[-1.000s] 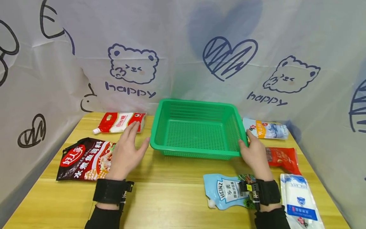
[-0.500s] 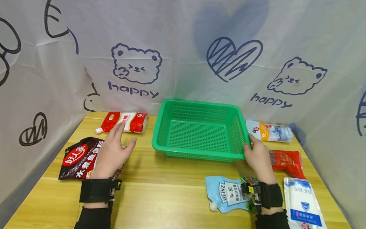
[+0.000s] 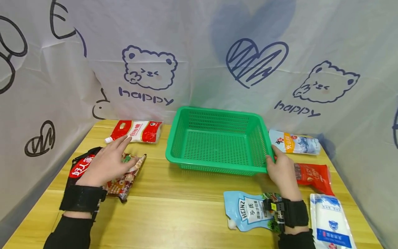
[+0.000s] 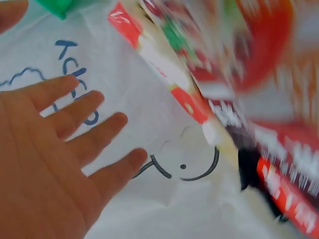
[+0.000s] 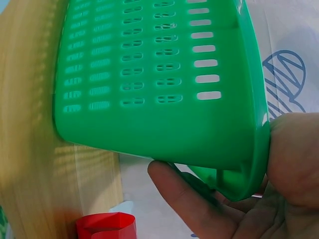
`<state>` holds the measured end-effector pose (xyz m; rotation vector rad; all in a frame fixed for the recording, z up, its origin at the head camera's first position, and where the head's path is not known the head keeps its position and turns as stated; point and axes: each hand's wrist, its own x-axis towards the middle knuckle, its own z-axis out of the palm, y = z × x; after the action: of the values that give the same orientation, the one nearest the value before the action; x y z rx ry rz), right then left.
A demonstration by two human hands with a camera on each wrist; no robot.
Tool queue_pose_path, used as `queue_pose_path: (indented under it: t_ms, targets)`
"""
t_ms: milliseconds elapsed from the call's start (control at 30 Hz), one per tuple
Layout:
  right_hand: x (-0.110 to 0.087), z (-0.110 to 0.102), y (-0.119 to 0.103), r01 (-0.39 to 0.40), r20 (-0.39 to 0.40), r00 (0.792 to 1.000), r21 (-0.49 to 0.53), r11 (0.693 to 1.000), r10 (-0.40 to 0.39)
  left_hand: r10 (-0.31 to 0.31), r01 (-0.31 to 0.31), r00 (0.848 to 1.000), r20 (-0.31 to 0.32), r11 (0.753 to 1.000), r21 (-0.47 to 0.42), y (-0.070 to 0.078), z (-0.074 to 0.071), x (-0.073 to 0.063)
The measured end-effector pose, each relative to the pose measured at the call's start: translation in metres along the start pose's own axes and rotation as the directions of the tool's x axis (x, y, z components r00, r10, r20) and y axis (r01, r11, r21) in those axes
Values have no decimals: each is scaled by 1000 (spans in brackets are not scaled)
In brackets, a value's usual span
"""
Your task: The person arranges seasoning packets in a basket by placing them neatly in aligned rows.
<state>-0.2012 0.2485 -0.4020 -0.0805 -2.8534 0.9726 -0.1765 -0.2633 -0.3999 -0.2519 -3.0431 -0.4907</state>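
A green perforated plastic basket (image 3: 214,166) stands at the back middle of the table. My right hand (image 3: 281,169) grips its front right corner; in the right wrist view the thumb and fingers (image 5: 189,199) wrap the rim. Over a dark red and black fish seasoning packet (image 3: 124,183) hovers my left hand (image 3: 107,164), fingers spread and holding nothing. That hand hides part of the packet. In the left wrist view the packet (image 4: 239,64) appears beside the straight fingers. Behind it lies a red and white sugar pouch (image 3: 149,133) with a white cap.
On the right of the wooden table (image 3: 174,221) lie a blue and orange pouch (image 3: 298,143), a red packet (image 3: 314,174) and a white and blue bag (image 3: 331,218). A light blue Heinz pouch (image 3: 248,211) lies near the right wrist. White printed cloth (image 3: 202,69) borders the table.
My left hand has moved left, from beside the basket to over the seasoning packet. The right hand keeps hold of the basket's corner. The head view has shifted slightly.
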Motion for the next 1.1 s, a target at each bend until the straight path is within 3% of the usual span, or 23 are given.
queue_pose_path:
  t_ms: [233,367,533,700,867,1100]
  targets:
    - [0,-2,0,-7,-5,1000,-5,1000,7,107,-113,989,103,993,46,-16,-9,11]
    - [0,-2,0,-3,-11,1000,-5,1000,3,111,-113,974,197,994,-4,-28,-10,21]
    - [0,-1,0,6,-11,1000,1,1000,-6,91,-63,953,289,992,-105,-45,-11,31]
    - [-1,0,1,-7,-3,1000,6,1000,7,89,-55,941,325,992,-112,-55,-7,38]
    - [-2,0,3,-16,4,1000,10,1000,16,123,-87,929,350,989,-115,-62,1,44]
    - [0,1,4,-17,-3,1000,10,1000,17,130,-96,924,360,989,-112,-66,8,54]
